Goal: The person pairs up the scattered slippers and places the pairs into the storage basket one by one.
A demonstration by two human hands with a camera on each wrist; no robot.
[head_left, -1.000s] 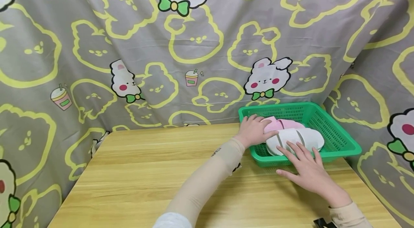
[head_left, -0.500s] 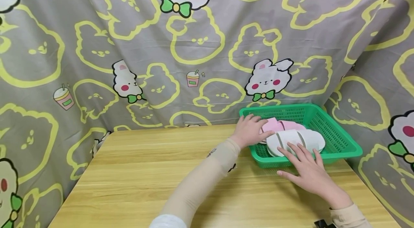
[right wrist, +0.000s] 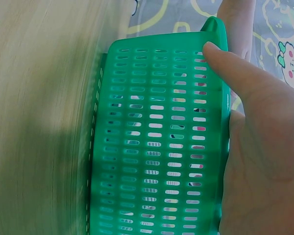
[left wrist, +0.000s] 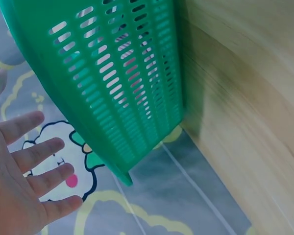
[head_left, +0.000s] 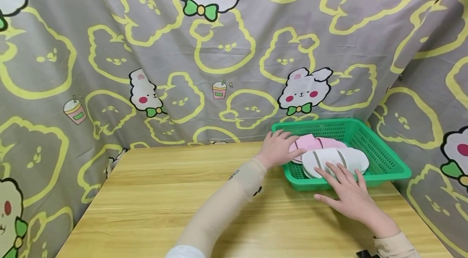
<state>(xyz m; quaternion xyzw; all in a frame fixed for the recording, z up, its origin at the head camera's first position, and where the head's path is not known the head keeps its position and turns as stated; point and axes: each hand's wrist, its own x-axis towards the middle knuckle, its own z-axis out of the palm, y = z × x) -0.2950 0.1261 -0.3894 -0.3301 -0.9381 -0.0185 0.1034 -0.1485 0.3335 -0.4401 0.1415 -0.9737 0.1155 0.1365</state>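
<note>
In the head view a green plastic basket [head_left: 387, 174] stands at the back right of the table. A white slipper [head_left: 352, 159] with a ribbed surface lies in it, in front of a pink slipper [head_left: 308, 142]. My left hand [head_left: 275, 149] is over the basket's left rim, fingers relaxed and spread beside the pink slipper. The left wrist view shows this hand [left wrist: 24, 181] apart from the slotted wall. Above the front rim my right hand [head_left: 347, 196] reaches with spread fingers towards the white slipper; whether the fingertips touch it I cannot tell.
The wooden table [head_left: 153, 201] extends to the left and front of the basket. A grey curtain [head_left: 234, 59] with cartoon bears and rabbits hangs behind it and at the sides. A small black object [head_left: 367, 253] is at the right sleeve.
My left hand has drawn a little to the left, away from the slippers. The right hand keeps its place, and the slippers lie as before. The head view has shifted slightly.
</note>
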